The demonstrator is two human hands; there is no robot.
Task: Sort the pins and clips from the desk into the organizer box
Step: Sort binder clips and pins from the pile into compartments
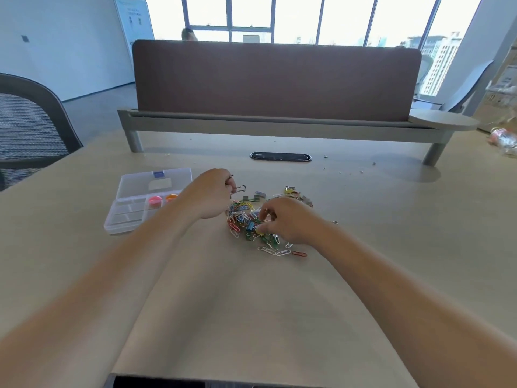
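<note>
Pile of clips (pixel 246 219) at frame centre, mid-pick: left hand (pixel 208 191) pinches dark binder clips (pixel 239 188), right hand (pixel 285 219) digs in, grip unclear; next, probably a drop into organizer box (pixel 120 219), centre left.

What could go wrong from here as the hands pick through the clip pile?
The left hand grips binder clips with wire handles sticking out; one may slip loose before reaching the organizer box. The pile is tangled, so the right hand may lift linked clips of mixed kinds together. The stray paper clips at the pile's near edge could get brushed away and missed.
</note>
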